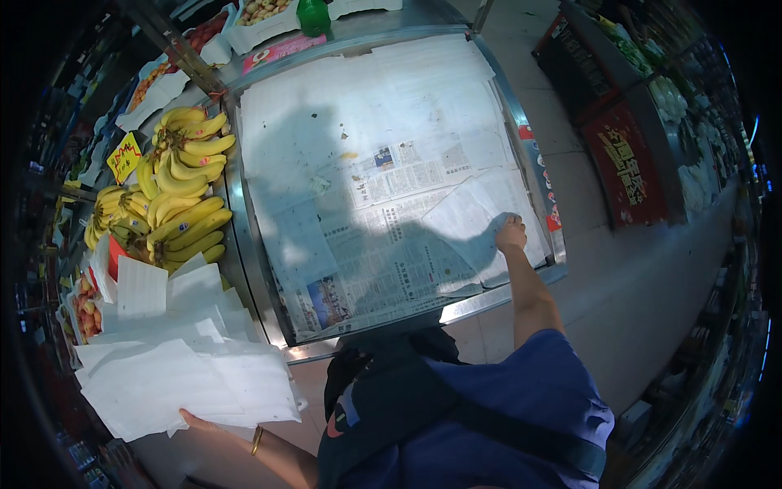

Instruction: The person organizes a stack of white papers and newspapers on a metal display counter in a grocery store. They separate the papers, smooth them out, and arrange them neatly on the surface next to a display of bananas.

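Note:
At the lower left, my left hand (198,422) grips a stack of white foam sheets (177,379) by its near edge. My right hand (512,232) is on a white sheet (467,208) at the right side of the display stand, its fingers curled; whether they pinch the sheet cannot be told. Newspaper (397,244) lines the near part of the stand, and more white sheets (427,79) cover the far part. Small dark scraps lie on them. My shadow falls over the left and middle of the lining.
A metal rim (482,305) frames the stand. Bananas (189,177) are piled along its left, beside a yellow price sign (124,158). Fruit in white foam trays (263,30) stands at the back. Across the tiled aisle (525,79) are red-fronted vegetable stands (629,165).

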`<action>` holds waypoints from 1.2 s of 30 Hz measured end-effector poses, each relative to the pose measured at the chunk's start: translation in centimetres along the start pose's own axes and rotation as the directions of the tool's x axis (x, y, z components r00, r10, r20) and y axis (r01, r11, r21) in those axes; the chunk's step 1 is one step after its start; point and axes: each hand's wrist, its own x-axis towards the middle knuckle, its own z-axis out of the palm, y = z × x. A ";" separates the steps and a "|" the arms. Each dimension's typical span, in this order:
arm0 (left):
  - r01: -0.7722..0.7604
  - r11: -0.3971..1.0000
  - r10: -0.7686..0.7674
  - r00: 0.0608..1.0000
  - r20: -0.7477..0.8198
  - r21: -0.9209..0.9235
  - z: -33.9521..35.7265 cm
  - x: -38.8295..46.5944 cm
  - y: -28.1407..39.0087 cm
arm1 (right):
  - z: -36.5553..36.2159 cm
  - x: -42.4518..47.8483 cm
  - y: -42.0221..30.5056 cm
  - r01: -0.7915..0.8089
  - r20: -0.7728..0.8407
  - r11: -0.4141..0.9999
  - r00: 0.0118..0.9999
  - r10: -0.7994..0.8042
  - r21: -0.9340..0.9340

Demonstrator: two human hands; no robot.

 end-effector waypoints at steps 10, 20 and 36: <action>0.057 0.997 -0.055 0.998 0.032 -0.059 0.2 0.7 -0.1 | -5.5 1.4 0.0 0.177 -0.279 0.954 0.954 -0.106 0.241; 0.012 1.000 -0.012 1.000 0.009 0.009 -0.7 0.6 0.3 | 0.2 3.2 0.2 0.018 -0.197 0.992 0.980 0.007 0.124; 0.069 0.992 -0.067 0.997 0.025 -0.103 -1.3 0.3 -0.4 | 0.3 -9.3 -5.3 0.370 0.049 0.925 0.925 -0.376 0.090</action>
